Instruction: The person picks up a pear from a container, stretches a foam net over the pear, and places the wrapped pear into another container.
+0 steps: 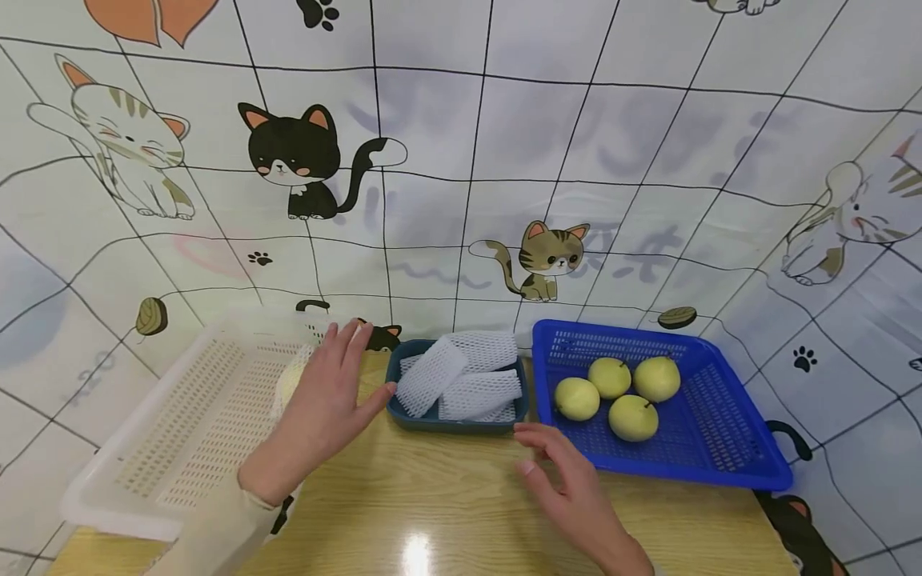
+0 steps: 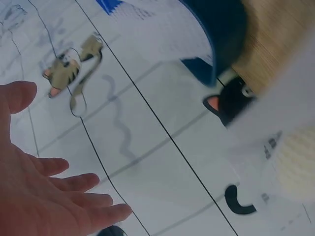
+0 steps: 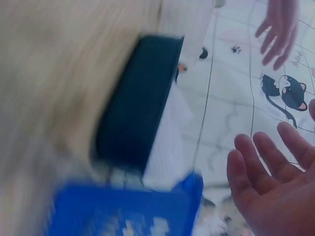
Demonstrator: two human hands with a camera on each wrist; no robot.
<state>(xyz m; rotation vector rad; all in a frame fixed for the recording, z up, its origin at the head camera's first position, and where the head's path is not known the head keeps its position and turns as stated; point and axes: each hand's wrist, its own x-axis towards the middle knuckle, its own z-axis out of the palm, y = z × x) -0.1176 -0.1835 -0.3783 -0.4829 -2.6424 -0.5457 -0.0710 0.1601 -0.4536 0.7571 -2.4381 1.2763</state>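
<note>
My left hand [image 1: 327,408] hovers over the right edge of the white basket [image 1: 94,496], fingers spread and nothing held. Partly hidden behind it, a pale yellow fruit in a white foam net [image 1: 288,382] lies in that basket. My right hand [image 1: 569,488] is bare too, its fingers loosely bent, just in front of the gap between the dark teal box [image 1: 461,426] and the blue basket [image 1: 706,436]. Several white foam net sleeves [image 1: 432,376] are piled in the box. Several round yellow-green pears [image 1: 634,418] with short stems sit in the blue basket.
All three containers stand on a wooden table [image 1: 425,488], the teal box in the middle and a basket on each side. Behind them hangs a white sheet [image 1: 432,120] printed with black lines and cartoon cats.
</note>
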